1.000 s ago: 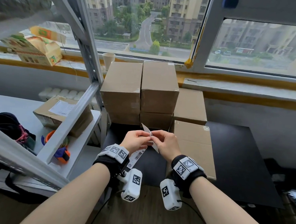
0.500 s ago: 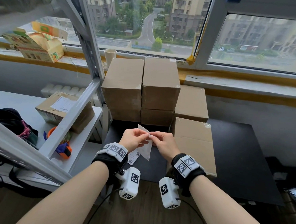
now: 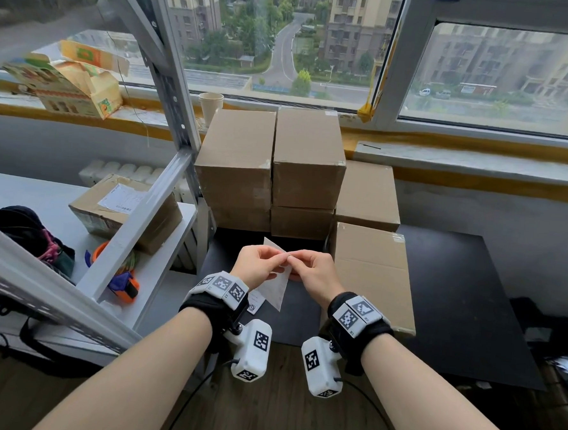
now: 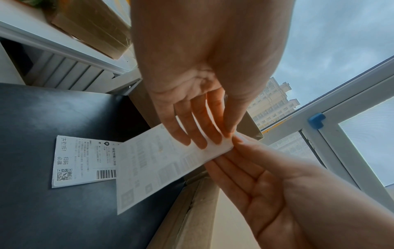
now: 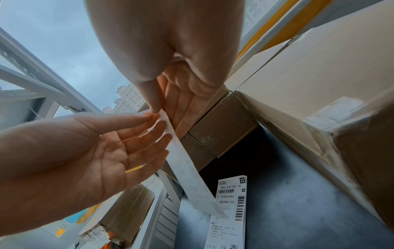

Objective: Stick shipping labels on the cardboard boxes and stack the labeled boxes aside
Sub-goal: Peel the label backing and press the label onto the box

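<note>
A white shipping label [image 3: 277,287] [image 4: 153,166] [image 5: 187,166] hangs above the black table [image 3: 453,308], held at its top corner by both hands. My left hand [image 3: 261,263] [image 4: 202,121] pinches that corner between thumb and fingers. My right hand [image 3: 309,268] [image 5: 162,107] pinches the same corner from the other side. More printed labels [image 3: 255,303] [image 4: 83,160] [image 5: 230,210] lie flat on the table under my hands. A flat cardboard box [image 3: 370,273] lies just right of my hands. Several stacked cardboard boxes [image 3: 272,167] stand behind.
A grey metal shelf frame [image 3: 169,114] rises at the left. Its white shelf holds a labeled cardboard box [image 3: 123,211], an orange tape dispenser [image 3: 122,281] and a dark bag [image 3: 25,232]. A paper cup [image 3: 211,105] and an open printed carton [image 3: 68,82] sit on the windowsill.
The label has swung from edge-on to hanging broader below my hands. Both hands stay pinched together at its top corner, barely shifting.
</note>
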Demonstrator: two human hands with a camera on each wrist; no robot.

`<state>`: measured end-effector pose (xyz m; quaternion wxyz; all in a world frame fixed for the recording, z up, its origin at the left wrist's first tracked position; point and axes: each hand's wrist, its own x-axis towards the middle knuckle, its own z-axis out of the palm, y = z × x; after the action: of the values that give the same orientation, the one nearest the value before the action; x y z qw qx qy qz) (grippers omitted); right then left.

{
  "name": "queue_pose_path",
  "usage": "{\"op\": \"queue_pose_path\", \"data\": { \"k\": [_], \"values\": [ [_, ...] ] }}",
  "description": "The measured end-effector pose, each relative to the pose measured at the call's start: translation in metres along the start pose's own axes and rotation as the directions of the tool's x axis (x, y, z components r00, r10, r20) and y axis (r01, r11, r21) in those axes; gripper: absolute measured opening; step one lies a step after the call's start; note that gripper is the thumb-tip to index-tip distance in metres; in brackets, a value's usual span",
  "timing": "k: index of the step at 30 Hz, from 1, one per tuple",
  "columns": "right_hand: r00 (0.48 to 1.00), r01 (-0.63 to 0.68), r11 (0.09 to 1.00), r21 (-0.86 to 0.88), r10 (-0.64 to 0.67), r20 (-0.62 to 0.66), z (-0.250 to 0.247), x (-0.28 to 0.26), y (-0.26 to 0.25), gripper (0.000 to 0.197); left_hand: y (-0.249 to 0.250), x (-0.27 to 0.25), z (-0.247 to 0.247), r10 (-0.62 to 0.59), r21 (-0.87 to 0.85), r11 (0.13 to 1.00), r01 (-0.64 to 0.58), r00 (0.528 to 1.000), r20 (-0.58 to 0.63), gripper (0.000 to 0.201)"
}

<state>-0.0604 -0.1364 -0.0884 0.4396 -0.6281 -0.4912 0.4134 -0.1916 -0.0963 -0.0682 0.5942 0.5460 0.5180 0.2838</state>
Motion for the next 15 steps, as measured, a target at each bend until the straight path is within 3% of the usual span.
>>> {"op": "queue_pose_path", "data": {
  "k": [11, 15],
  "values": [
    [0.999, -0.039, 0.995, 0.093, 0.039, -0.001, -0.0025, -0.0031, -0.0039, 0.001, 0.0040, -0.0001, 0.0005, -0.068, -0.015, 0.998, 0.068, 0.998, 0.007, 0.013],
    [0.998, -0.050, 0.986, 0.161, 0.053, -0.015, -0.0059, -0.0042, -0.0038, 0.006, 0.0063, -0.0008, 0.0009, -0.087, -0.058, 0.994, 0.090, 0.995, 0.042, 0.015]
  ]
}}
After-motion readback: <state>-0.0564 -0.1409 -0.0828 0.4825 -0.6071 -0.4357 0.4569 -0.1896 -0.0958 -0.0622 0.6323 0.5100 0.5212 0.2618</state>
